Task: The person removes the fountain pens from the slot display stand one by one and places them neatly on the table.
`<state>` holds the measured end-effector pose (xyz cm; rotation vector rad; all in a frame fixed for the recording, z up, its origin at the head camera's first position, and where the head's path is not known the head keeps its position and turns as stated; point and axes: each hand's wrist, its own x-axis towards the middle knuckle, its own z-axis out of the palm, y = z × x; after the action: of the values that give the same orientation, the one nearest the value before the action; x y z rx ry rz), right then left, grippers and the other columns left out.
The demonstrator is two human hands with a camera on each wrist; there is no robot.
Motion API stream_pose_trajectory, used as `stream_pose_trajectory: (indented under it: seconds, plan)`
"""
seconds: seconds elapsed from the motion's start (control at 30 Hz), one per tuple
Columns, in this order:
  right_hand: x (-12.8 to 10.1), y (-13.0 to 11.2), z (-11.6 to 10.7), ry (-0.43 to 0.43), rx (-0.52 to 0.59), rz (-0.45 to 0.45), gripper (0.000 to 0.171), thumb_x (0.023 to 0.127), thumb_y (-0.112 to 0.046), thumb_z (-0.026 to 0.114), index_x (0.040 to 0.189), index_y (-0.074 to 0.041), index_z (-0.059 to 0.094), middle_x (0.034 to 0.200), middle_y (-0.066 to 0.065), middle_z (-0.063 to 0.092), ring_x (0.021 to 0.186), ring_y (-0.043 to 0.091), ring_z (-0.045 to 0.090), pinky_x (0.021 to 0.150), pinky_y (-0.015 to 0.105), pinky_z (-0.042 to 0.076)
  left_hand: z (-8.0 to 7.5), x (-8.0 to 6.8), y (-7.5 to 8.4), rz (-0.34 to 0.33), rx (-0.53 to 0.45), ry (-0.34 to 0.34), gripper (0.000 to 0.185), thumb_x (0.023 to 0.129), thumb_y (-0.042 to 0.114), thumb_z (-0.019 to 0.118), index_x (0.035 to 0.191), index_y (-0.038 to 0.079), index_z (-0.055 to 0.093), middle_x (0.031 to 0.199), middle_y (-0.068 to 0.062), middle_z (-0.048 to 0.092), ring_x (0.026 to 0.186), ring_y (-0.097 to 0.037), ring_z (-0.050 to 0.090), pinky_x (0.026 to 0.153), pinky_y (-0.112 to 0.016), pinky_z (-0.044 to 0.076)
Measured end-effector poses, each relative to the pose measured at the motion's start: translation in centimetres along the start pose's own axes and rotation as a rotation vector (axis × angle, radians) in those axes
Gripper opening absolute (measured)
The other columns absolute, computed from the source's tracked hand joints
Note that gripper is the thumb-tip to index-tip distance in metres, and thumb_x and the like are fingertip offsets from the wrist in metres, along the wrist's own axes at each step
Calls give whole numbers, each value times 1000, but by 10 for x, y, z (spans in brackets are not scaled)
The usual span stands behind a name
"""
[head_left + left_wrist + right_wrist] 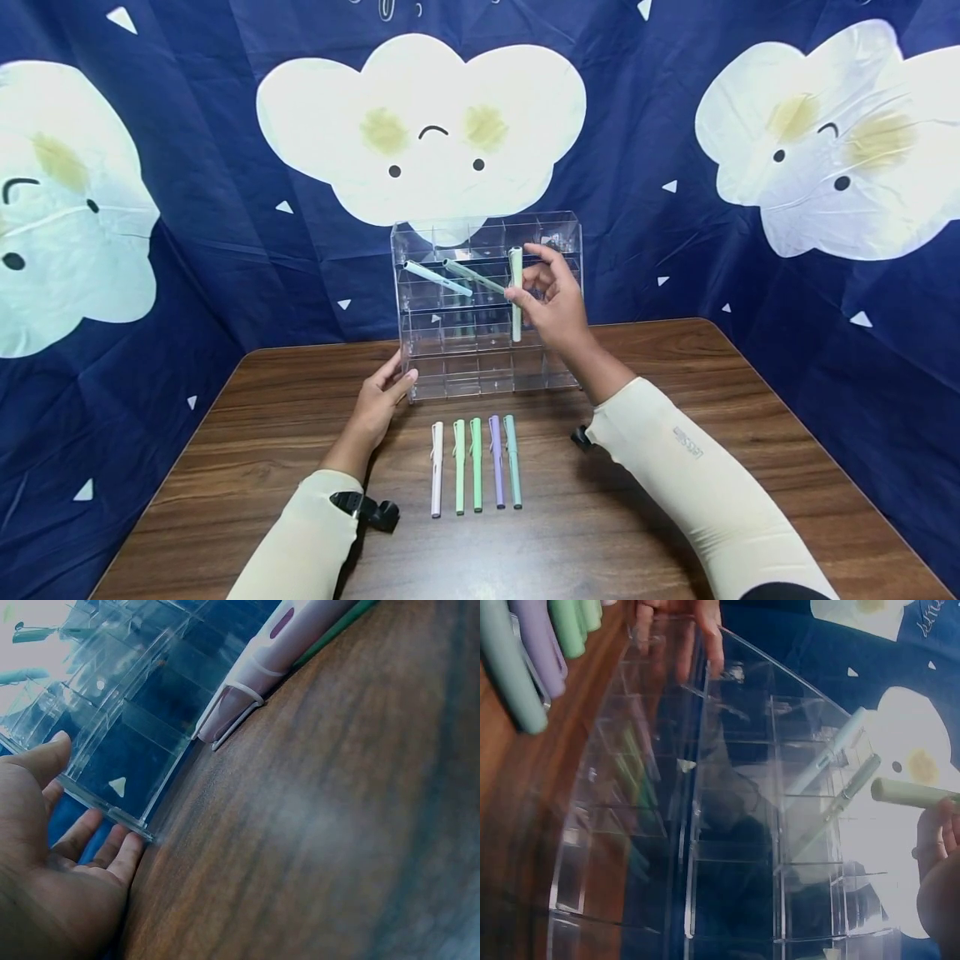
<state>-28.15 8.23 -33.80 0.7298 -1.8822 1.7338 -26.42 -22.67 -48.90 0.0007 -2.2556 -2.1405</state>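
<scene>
A clear acrylic organizer (487,367) with many small compartments stands at the back of the wooden table (675,358). Two pens (438,279) stick out of its upper row, also seen as pens (832,780) in the right wrist view. My right hand (551,304) pinches a pale green pen (516,292) upright in front of the upper right compartments; the pale green pen (911,793) shows beside my fingers (934,832). My left hand (382,392) rests with straight fingers against the organizer's lower left corner (112,802).
Several pens (474,462) lie in a row on the table in front of the organizer: white, green, purple and teal ones. A pinkish-white pen (277,652) lies close to my left hand. A dark blue cloud-print cloth (225,208) hangs behind and beside the table.
</scene>
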Motion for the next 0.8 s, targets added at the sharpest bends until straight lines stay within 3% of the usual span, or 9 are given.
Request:
stream_pose_trajectory:
  seconds: [0.13, 0.4, 0.57, 0.8]
  plan:
    - [-11, 1, -1, -71, 26, 29, 87, 96, 12, 75, 169, -6, 32, 93, 3, 60, 72, 9, 60, 48, 32, 55, -1, -1, 0, -1, 1, 8, 67, 109, 18, 69, 170, 20, 41, 168, -23, 49, 113, 14, 60, 96, -8, 53]
    - [-32, 7, -10, -204, 64, 86, 103, 99, 13, 70, 178, -21, 13, 93, 10, 58, 74, 14, 61, 47, 44, 59, 0, 0, 1, 9, -8, 4, 68, 109, 14, 68, 170, 18, 40, 167, -25, 49, 111, 15, 60, 95, -7, 52]
    - [-45, 11, -12, -272, 75, 118, 94, 100, 12, 69, 176, -14, 21, 93, 16, 60, 63, 18, 61, 47, 45, 60, 0, 0, 1, 11, -18, 11, 66, 110, 11, 66, 170, 15, 40, 166, -27, 49, 111, 14, 60, 95, -6, 53]
    - [-64, 15, -13, -255, 36, 184, 74, 99, 9, 71, 165, -4, 39, 93, 23, 64, 55, 18, 62, 47, 44, 61, 0, 1, 0, 12, -3, 0, 66, 110, 13, 67, 170, 17, 40, 168, -24, 48, 112, 13, 60, 96, -5, 51]
